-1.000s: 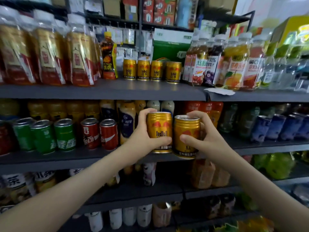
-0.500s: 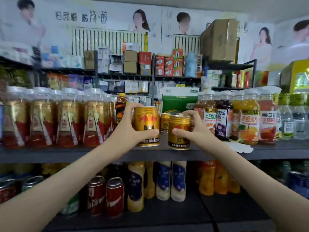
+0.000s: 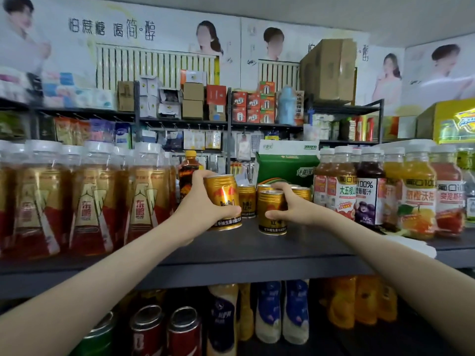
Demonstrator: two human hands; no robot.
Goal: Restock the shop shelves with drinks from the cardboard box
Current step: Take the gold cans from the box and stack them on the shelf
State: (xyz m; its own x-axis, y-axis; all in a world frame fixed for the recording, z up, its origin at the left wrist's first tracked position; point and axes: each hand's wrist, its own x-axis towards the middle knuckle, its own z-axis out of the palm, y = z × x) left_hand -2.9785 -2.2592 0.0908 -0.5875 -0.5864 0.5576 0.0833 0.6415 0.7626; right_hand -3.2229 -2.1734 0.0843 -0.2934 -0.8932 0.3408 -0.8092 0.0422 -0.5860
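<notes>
So, two gold cans are held at the dark shelf (image 3: 244, 250), one per hand. The left can (image 3: 224, 197) is wrapped by the left hand (image 3: 200, 211), with fingers curled round its far side and the thumb laid across the lower front. It's shiny gold with a red bull logo, "RedBull" lettering and a dark band of small print at the bottom. It's tipped a bit, top to the left, and whether its base is touching the shelf can't be told.

The right can (image 3: 270, 223) is stood upright on the shelf just beside the other one, with a silver top rim and the same gold-and-dark-band look. It's gripped by the right hand (image 3: 298, 210), fingers hooked over the top edge and thumb pressed on the front.

More gold cans (image 3: 247, 200) are lined up right behind. Tall red-and-gold bottles (image 3: 144, 201) are packed on the left, juice bottles (image 3: 370, 199) on the right, and a green carton (image 3: 285, 168) is parked at the back.
</notes>
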